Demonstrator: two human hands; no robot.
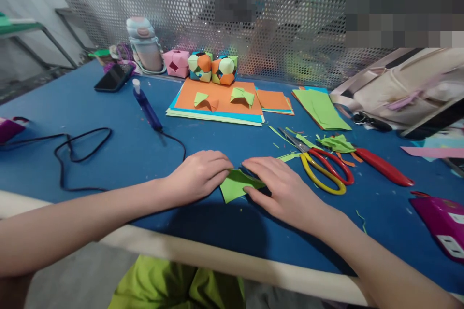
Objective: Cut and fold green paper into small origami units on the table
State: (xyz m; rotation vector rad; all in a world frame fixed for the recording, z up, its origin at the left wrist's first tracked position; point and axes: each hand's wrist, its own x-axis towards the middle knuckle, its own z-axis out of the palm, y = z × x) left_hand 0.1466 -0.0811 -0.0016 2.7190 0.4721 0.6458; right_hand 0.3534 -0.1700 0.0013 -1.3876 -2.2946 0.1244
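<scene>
A small green paper piece (235,188), partly folded, is near the front edge of the blue table, between my two hands. My left hand (199,174) pinches its upper left edge, fingers pressed together. On the right side, my right hand (279,183) grips the paper between thumb and fingers, covering its right corner. Right of my right hand lie scissors (322,159) with one red and one yellow handle, among green paper scraps (337,144). Beyond my hands, two folded paper units (242,96) rest on an orange sheet (217,89).
A blue pen-like tool (147,106) trails a black cable at left, near a phone (114,77). A bottle (145,48), a pink paper cube (176,63) and two multicoloured paper models line the mesh partition (282,34). Right are green sheets (322,106), a red-handled tool (386,168) and a bag (391,87).
</scene>
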